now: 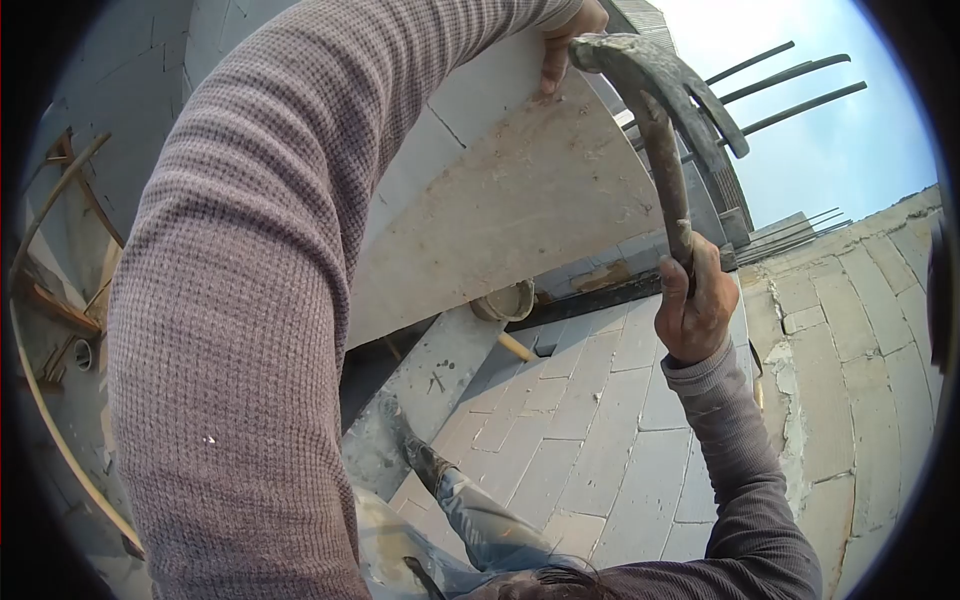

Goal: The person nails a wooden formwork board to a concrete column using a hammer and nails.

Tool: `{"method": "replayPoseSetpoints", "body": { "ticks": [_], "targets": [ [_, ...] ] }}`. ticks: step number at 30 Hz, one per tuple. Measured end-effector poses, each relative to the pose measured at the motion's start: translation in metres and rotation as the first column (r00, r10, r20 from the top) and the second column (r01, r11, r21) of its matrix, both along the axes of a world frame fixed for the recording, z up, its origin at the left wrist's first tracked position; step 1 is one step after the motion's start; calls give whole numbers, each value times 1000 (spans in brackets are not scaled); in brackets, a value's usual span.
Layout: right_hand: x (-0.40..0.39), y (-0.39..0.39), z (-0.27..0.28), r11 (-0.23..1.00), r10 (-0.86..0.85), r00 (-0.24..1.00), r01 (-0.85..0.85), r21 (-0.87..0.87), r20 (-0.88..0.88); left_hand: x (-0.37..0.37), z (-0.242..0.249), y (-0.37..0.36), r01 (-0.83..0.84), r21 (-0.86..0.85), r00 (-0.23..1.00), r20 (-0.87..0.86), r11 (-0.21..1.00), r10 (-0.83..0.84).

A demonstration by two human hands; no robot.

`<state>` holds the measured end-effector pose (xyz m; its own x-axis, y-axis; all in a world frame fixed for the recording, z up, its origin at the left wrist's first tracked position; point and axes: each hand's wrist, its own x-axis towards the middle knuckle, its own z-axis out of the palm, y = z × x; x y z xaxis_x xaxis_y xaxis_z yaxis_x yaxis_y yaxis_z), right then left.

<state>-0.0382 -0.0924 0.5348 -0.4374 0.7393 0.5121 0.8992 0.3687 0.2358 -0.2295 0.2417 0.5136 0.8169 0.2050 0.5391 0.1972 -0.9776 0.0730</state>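
Observation:
In my right hand [697, 305] is the handle of a claw hammer [665, 120], held upright with its worn metal head at the top. My left hand [568, 45] is at the upper edge of a large stained board [530, 200], just left of the hammer head. One finger points down onto the board's face; the other fingers are partly bent and partly cut off from sight by the wrist. The hammer head looks close to my left hand, but whether they touch is unclear.
Rebar rods [790, 75] stick out at the upper right. Block walls [610, 400] stand below and at right. A bucket [505, 300] sits under the board by a narrow plank [430, 365], where my boot [425, 460] rests. A curved strip [55, 420] and wood pieces lie at left.

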Motion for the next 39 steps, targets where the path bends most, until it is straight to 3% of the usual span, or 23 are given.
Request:
{"method": "replayPoseSetpoints", "body": {
  "ticks": [2,4,5,8,9,10,12,18,20,22,25,28,29,31,32,35,36,39],
  "targets": [
    [9,4,-5,996,55,997,-58,70,49,3,-4,-2,5,0,1000,26,1000,-5],
    [22,12,-5,955,-189,979,200,-219,71,-1,-3,-5,1,10,999,52,1000,-2],
    [17,9,-5,955,-207,975,219,-200,79,-5,-3,-4,-9,16,998,67,1000,8],
    [-9,-2,-4,991,-113,992,109,-76,-55,-1,-21,-3,-10,-6,995,96,1000,10],
    [-1,0,-10,999,16,1000,-15,46,-13,4,-26,-4,-3,-8,994,107,1000,4],
    [8,3,-13,999,9,1000,-8,44,-14,6,-29,-5,1,-9,993,120,1000,0],
    [21,10,-13,964,-197,979,204,-168,57,6,-28,-8,2,0,989,148,1000,-2],
    [1,5,-12,999,-33,999,33,-21,-34,9,-43,-7,-11,-4,976,215,1000,11],
    [15,11,-11,945,-242,968,251,-211,68,8,-41,-10,-12,6,971,240,1000,10],
    [20,17,-8,952,-220,972,232,-200,81,0,-39,-8,-33,18,963,268,999,27],
    [1,5,-9,999,-16,998,18,-31,63,2,-53,-7,-42,6,954,296,999,38],
    [12,9,-10,1000,15,992,-15,2,124,6,-59,-4,-49,10,944,326,999,43],
    [18,10,-8,1000,9,992,-9,1,124,9,-60,-5,-46,11,940,338,999,39],
    [27,18,-4,961,-190,971,214,-174,144,9,-66,-5,-53,10,931,362,999,46],
    [25,20,-4,962,-186,972,210,-174,145,8,-67,-4,-60,12,926,375,998,51],
    [12,15,-6,1000,26,984,-26,-3,179,12,-83,-3,-63,1,915,400,998,57],
    [16,16,-9,1000,19,984,-19,-4,175,15,-86,-3,-59,2,912,407,998,53],
    [28,21,-4,956,-207,959,241,-169,194,14,-86,-5,-58,16,896,442,998,45]
  ]
}}
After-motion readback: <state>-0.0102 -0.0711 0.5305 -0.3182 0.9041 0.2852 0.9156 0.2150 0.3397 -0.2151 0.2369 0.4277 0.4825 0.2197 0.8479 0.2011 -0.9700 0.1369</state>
